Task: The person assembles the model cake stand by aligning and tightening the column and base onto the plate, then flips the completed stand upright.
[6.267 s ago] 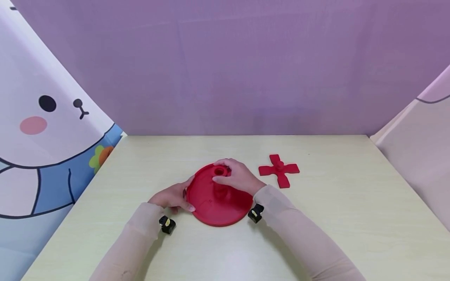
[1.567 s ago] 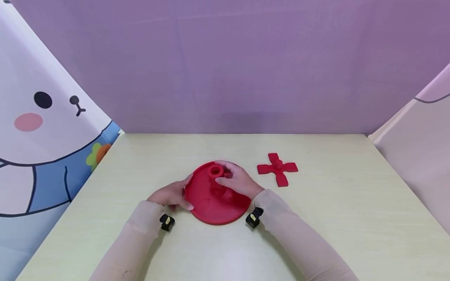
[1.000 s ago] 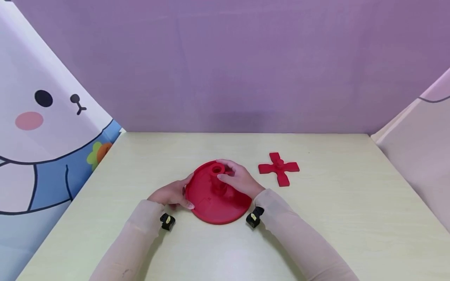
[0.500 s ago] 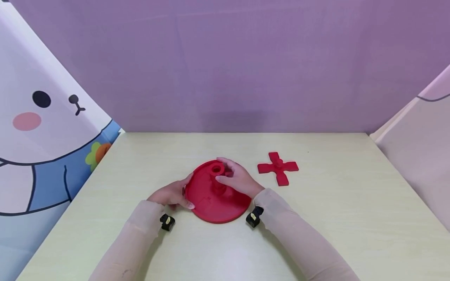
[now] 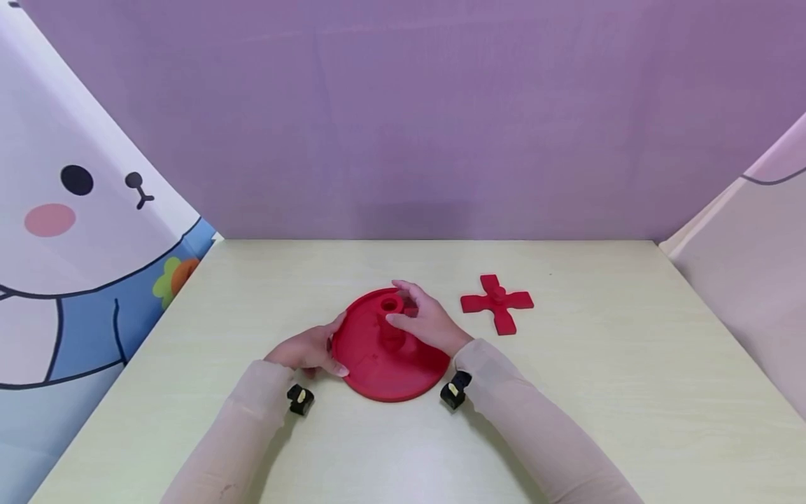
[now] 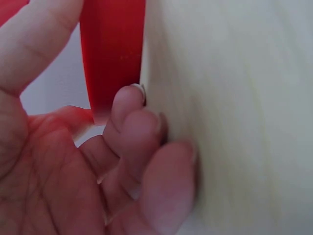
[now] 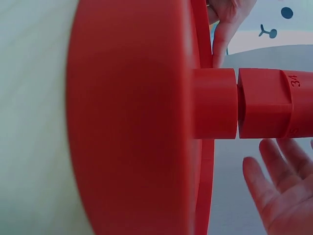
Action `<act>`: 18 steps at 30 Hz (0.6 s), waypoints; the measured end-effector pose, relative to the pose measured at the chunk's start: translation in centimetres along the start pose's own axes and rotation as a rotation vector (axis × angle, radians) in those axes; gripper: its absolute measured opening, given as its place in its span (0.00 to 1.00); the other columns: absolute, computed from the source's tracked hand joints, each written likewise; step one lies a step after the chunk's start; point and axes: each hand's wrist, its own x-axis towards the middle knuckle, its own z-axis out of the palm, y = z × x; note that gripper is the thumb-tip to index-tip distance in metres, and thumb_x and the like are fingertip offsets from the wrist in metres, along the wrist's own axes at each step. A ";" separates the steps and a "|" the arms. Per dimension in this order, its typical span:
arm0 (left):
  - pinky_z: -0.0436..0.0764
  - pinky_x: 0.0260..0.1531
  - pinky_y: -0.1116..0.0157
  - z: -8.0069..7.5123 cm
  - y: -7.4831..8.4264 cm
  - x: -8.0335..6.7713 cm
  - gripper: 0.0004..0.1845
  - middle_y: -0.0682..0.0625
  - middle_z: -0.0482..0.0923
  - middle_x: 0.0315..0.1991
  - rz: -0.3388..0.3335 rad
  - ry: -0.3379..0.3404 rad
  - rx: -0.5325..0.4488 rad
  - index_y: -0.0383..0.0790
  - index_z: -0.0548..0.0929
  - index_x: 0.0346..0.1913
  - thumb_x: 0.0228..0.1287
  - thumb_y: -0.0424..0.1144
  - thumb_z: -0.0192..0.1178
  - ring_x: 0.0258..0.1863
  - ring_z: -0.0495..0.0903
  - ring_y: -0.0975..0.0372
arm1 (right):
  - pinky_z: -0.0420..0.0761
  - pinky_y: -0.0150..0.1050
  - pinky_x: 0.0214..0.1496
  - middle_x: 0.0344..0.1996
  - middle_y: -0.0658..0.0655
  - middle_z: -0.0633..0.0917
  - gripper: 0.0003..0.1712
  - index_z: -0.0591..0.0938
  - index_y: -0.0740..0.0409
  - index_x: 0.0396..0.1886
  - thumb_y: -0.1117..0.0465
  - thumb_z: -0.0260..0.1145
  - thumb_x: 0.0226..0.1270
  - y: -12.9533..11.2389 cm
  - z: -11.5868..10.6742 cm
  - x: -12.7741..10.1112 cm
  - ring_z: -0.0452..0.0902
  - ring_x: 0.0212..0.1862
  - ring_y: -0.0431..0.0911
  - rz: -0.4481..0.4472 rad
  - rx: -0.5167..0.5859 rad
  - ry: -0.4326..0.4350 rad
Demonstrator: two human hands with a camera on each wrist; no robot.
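Head view: red disc and hub, fitting stage

Item 1, red disc (image 5: 378, 364). Lies flat on the worktop (image 5: 567, 406), near its middle, directly in front of the person. A raised post stands at its centre.

Item 2, red hub piece (image 5: 391, 305). Sits on top of the post; the right wrist view shows a thin seam between post and hub (image 7: 266, 103), so it appears mounted, though whether it is fully seated cannot be told. A moulded number marks its side.

Item 3, left hand (image 5: 308, 350). Fingers curled at the disc's left rim, thumb over the edge, fingertips (image 6: 132, 105) tucked under against the worktop; it grips and steadies the disc.

Item 4, right hand (image 5: 427, 322). Rests over the disc's far right side; fingers fairly straight and spread beside the hub. In the right wrist view the fingers (image 7: 274, 186) stand clear of the hub, holding nothing.

Item 5, red cross piece (image 5: 497, 302). Lies flat, apart from the disc, to its right.

Judged step: the hub has just been placed, the disc braced. The next move probably calls for the right hand to reach right to the cross piece and line it up squarely over the hub opening.
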 end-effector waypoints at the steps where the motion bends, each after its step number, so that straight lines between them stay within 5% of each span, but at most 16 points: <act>1: 0.74 0.23 0.64 0.0 0.0 0.0 0.61 0.40 0.68 0.51 0.002 0.001 0.002 0.44 0.45 0.77 0.44 0.37 0.77 0.26 0.70 0.55 | 0.80 0.43 0.50 0.56 0.58 0.74 0.37 0.63 0.56 0.71 0.63 0.66 0.64 0.0 0.0 0.0 0.71 0.56 0.51 -0.009 0.007 -0.007; 10: 0.72 0.21 0.66 0.1 0.0 0.1 0.61 0.40 0.68 0.50 -0.009 0.017 0.006 0.46 0.46 0.77 0.44 0.37 0.77 0.20 0.68 0.57 | 0.81 0.41 0.47 0.50 0.56 0.78 0.28 0.72 0.58 0.63 0.61 0.68 0.63 -0.3 0.0 -0.2 0.74 0.51 0.50 0.006 0.008 0.022; 18: 0.73 0.22 0.65 0.1 0.0 0.2 0.61 0.40 0.68 0.51 -0.009 0.018 0.006 0.46 0.46 0.77 0.43 0.37 0.77 0.23 0.70 0.56 | 0.80 0.43 0.49 0.54 0.57 0.75 0.36 0.67 0.57 0.69 0.61 0.69 0.62 -0.3 -0.1 -0.2 0.71 0.56 0.52 0.018 -0.022 0.011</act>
